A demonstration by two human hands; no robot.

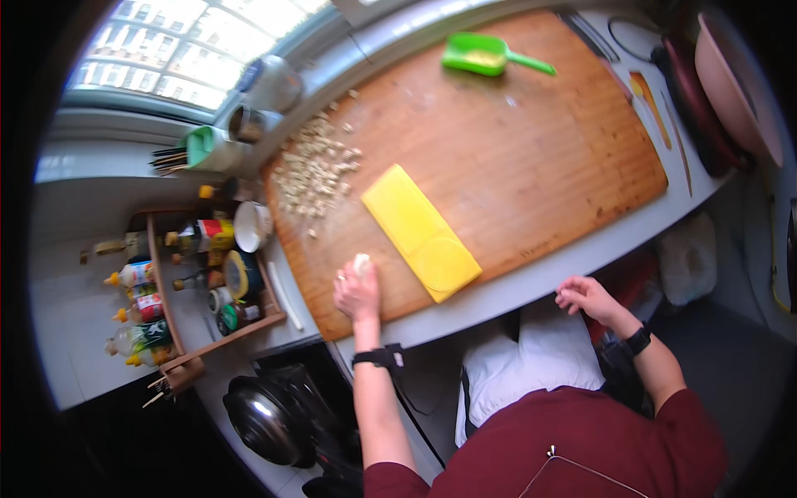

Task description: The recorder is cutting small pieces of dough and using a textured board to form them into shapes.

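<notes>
My left hand [357, 297] grips a small whitish lump, apparently dough [361, 264], over the near left corner of a large wooden board [529, 155]. To its right lies a yellow rectangular plastic board [416, 229], set at a slant, with a ring-patterned circle at its near end. Many small pale dough pieces [317, 165] are scattered across the far left of the wooden board. My right hand [582, 299] hovers off the counter's front edge, above my lap; its fingers are loosely bent and nothing shows in them.
A green scoop [476, 55] holding pale powder rests at the board's far side. Left of the board stand a wooden rack [218, 341] of bottles and jars and a white bowl [252, 226]. A pink basin [735, 93] and an orange-handled knife [650, 109] are at the right.
</notes>
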